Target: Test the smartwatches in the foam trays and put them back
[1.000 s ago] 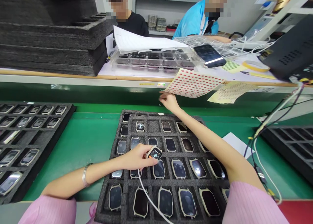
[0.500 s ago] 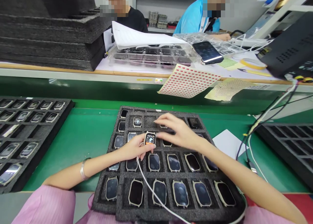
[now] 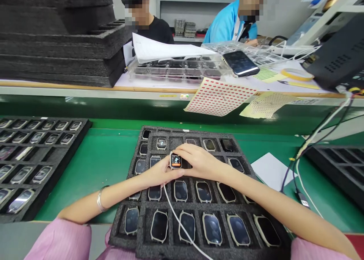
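Observation:
My left hand [image 3: 157,173] grips a lit smartwatch body [image 3: 175,160] over the black foam tray [image 3: 199,199], and a white cable [image 3: 182,229] runs from it toward me. My right hand [image 3: 199,159] has its fingers closed on the right side of the same watch. The tray's pockets hold several watch bodies with dark screens. One pocket near the tray's back row looks empty.
A second foam tray of watches [image 3: 34,154] lies at the left on the green belt. An empty foam tray [image 3: 341,169] is at the right, with cables. Red-dot sticker sheet [image 3: 218,97], clear trays, a phone [image 3: 240,63] and stacked foam sit on the bench beyond; two people sit there.
My right hand came back from the sticker sheet at the bench edge to the watch in my left hand. The left hand lifted the watch a little farther up the tray.

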A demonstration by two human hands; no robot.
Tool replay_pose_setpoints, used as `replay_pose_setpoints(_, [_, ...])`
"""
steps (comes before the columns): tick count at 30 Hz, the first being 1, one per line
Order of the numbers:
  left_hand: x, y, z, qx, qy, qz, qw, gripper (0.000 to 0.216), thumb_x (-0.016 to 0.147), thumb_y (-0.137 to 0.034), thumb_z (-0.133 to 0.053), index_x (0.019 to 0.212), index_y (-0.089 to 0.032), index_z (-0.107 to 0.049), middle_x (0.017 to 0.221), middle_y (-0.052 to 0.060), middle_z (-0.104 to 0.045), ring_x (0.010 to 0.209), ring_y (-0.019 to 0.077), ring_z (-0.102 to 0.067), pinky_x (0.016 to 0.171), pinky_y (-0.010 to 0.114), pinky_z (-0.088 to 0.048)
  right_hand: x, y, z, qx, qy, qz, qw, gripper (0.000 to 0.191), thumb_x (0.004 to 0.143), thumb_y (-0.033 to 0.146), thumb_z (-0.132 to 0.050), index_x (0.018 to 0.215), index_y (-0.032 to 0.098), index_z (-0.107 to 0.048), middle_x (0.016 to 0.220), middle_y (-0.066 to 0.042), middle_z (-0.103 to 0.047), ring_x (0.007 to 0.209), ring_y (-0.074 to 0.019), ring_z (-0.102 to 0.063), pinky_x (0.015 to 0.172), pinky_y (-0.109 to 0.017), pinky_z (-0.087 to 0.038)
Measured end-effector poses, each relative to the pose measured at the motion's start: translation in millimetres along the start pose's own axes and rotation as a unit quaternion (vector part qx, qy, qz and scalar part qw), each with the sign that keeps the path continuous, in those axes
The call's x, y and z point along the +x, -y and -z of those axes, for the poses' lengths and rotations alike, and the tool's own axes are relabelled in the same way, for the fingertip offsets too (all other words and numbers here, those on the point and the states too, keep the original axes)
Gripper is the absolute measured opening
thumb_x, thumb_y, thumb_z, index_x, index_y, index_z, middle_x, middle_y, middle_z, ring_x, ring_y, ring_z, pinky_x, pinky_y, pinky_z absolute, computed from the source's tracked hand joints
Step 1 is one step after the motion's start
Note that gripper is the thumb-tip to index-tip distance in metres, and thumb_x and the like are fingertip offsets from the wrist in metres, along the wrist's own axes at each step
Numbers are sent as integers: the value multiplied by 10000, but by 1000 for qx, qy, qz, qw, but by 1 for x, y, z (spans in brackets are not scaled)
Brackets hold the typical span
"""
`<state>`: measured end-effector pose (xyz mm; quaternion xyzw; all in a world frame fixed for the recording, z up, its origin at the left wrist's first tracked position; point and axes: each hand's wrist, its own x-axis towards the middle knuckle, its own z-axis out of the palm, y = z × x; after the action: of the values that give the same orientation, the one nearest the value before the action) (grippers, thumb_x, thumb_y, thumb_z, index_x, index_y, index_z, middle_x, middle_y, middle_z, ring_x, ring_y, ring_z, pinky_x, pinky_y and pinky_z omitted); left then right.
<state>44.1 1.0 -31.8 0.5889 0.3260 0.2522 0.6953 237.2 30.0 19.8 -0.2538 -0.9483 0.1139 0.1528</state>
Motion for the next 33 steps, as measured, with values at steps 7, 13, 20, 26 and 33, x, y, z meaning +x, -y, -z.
replay_pose_setpoints(7, [4,1,2,-12,-26,19,999,612,799,-404,-687,1272,-158,-386,659,-70,-506,412,44,-418,382,163,-360,5,-17,6,-14,7,30,999,357,890,362,-623,1128,98,-593,1035,-152,-643,904,-280,-629,793,-416,-533])
replay_pose_setpoints(13, [7,11,-2,-55,-54,-36,996,460,779,-367,-709,1137,-167,-499,1025,53,-595,987,195,-584,784,278,-507,14,-51,13,48,-51,-53,996,347,854,318,-660,1145,137,-608,1078,-115,-637,1001,-250,-600,899,-391,-483])
replay_pose_setpoints(20, [-2,7,-3,29,-56,-23,998,390,830,-428,-636,1092,-161,-525,781,-10,-566,639,124,-518,596,244,-451,0,-76,15,8,17,-94,995,354,854,343,-666,1153,159,-627,1140,-119,-607,1064,-268,-560,908,-418,-461])
replay_pose_setpoints(26, [-17,3,-1,122,-37,-40,991,309,859,-413,-586,1035,-165,-531,659,-48,-452,528,109,-390,487,224,-319,-28,-77,30,-51,72,-147,985,309,786,268,-742,1060,137,-683,1013,-125,-636,958,-306,-577,815,-437,-479])
replay_pose_setpoints(33, [-40,4,3,182,-41,-36,982,200,883,-319,-545,1009,-166,-515,703,-38,-450,562,106,-398,506,220,-318,-13,-49,5,-109,67,-172,977,336,805,332,-743,1060,127,-668,990,-144,-626,957,-334,-569,780,-451,-467])
